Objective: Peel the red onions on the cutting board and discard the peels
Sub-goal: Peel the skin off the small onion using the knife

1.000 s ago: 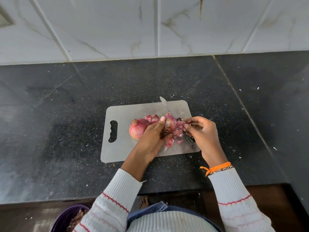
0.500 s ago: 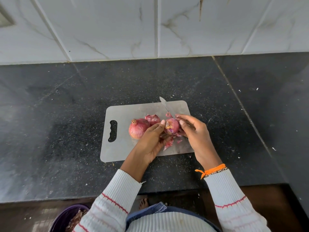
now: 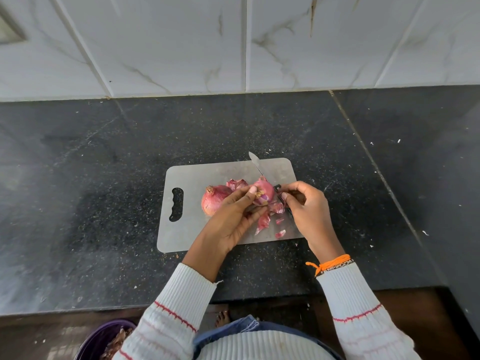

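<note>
Onion (image 3: 265,191), small and half stripped, sits just right of the frame's centre, held a little above the board (image 3: 197,178). The left hand (image 3: 233,216) curls round it, thumb pressed on the root end, likely to steady it and turn fresh skin toward the other hand. The right hand (image 3: 305,203) pinches a strip of peel (image 3: 278,207) between thumb and fingertips on the onion's right side, a grip suited to tearing the skin away in a sheet. Loose peels (image 3: 265,222) lie on the board below the hands, probably left to be gathered in one go. A second onion (image 3: 214,200), skin on, waits on the board just left of the left hand, within easy reach. The knife (image 3: 255,163) rests on the board, its tip past the upper edge and its handle under the hands, set aside since fingers do this job. A purple bin (image 3: 100,339) with dry scraps stands at lower left, a likely home for the peels.
</note>
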The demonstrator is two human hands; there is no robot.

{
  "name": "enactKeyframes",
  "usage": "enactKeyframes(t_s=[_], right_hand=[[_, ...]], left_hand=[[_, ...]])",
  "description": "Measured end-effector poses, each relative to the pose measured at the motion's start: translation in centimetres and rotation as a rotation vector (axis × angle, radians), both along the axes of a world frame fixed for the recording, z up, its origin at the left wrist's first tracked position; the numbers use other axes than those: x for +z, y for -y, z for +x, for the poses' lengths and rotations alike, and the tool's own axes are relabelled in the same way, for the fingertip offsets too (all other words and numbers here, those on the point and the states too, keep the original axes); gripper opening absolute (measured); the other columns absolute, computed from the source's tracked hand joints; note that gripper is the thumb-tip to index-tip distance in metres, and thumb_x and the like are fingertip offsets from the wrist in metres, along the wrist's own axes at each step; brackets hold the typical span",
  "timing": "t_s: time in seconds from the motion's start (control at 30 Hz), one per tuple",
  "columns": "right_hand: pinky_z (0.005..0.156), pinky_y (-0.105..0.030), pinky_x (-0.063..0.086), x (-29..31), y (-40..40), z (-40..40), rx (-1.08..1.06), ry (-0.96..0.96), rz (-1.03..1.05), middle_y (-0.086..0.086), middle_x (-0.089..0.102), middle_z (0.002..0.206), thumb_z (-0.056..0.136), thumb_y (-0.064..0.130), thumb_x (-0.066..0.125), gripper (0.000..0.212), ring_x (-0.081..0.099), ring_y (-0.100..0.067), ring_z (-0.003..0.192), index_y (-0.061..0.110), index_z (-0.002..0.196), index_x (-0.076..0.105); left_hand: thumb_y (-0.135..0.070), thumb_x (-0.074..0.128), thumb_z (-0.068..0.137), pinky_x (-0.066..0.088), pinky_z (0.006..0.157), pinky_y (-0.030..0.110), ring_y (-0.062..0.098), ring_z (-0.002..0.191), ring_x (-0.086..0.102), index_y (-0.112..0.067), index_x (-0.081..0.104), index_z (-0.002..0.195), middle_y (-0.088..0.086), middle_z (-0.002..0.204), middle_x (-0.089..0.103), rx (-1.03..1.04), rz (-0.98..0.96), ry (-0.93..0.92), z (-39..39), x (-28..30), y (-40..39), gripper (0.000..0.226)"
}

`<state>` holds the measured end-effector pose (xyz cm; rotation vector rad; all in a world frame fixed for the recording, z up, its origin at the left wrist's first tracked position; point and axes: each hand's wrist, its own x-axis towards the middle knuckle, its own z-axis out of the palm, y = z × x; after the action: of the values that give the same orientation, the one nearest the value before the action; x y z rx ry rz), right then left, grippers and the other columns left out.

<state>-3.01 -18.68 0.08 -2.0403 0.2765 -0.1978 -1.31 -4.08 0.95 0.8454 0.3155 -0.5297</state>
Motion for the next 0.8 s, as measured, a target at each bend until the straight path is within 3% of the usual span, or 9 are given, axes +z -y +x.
enactKeyframes(t_s=[0.17, 0.27, 0.37, 0.57, 0.8], right_hand=[[0.066, 0.003, 0.04, 0.0, -0.4, -0.2, 0.059, 0.014, -0.115, 0.01, 0.062, 0.086, 0.087, 0.002, 0.058, 0.016, 0.055, 0.007, 0.076, 0.012, 0.093, 0.068], [0.069, -0.001, 0.042, 0.5, -1.0, -0.3, 0.015, 0.139, -0.102, 0.008, 0.063, 0.087, 0.087, 0.006, 0.058, 0.012, 0.057, 0.004, 0.079, 0.012, 0.091, 0.068], [0.07, -0.005, 0.045, 1.1, -1.5, -0.3, 0.006, 0.256, -0.077, 0.005, 0.065, 0.086, 0.083, 0.007, 0.064, 0.007, 0.06, 0.0, 0.081, 0.012, 0.087, 0.067], [0.069, -0.006, 0.046, 1.2, -1.6, -0.3, 0.006, 0.281, -0.056, 0.004, 0.066, 0.082, 0.077, 0.01, 0.072, 0.007, 0.061, 0.0, 0.082, 0.014, 0.081, 0.068], [0.068, -0.007, 0.047, 1.3, -1.4, -0.3, 0.012, 0.35, -0.106, 0.004, 0.066, 0.079, 0.075, 0.009, 0.074, 0.008, 0.062, -0.002, 0.08, 0.012, 0.081, 0.07]], left_hand=[[0.001, 0.05, 0.09, 0.06, 0.067, 0.03, 0.02, 0.079, 0.067, -0.009, 0.057, 0.107, 0.014, 0.09, 0.068, 0.046, -0.031, -0.003, 0.2, -0.2, 0.0, 0.021], [0.004, 0.05, 0.089, 0.057, 0.072, 0.032, 0.023, 0.084, 0.065, -0.01, 0.058, 0.102, 0.015, 0.095, 0.065, 0.041, -0.005, 0.025, 0.0, -0.3, 0.2, 0.021], [0.005, 0.051, 0.088, 0.057, 0.074, 0.032, 0.019, 0.074, 0.069, -0.01, 0.059, 0.099, 0.013, 0.088, 0.067, 0.025, 0.02, 0.079, -0.1, -0.2, 0.4, 0.02], [0.006, 0.052, 0.086, 0.059, 0.067, 0.027, 0.015, 0.067, 0.07, -0.007, 0.061, 0.098, 0.006, 0.074, 0.073, -0.006, 0.011, 0.126, -0.2, 0.2, 0.4, 0.019], [0.013, 0.055, 0.08, 0.059, 0.062, 0.026, 0.019, 0.074, 0.071, -0.004, 0.062, 0.098, 0.008, 0.084, 0.072, -0.027, 0.011, 0.135, -0.1, 0.4, 0.1, 0.026]])
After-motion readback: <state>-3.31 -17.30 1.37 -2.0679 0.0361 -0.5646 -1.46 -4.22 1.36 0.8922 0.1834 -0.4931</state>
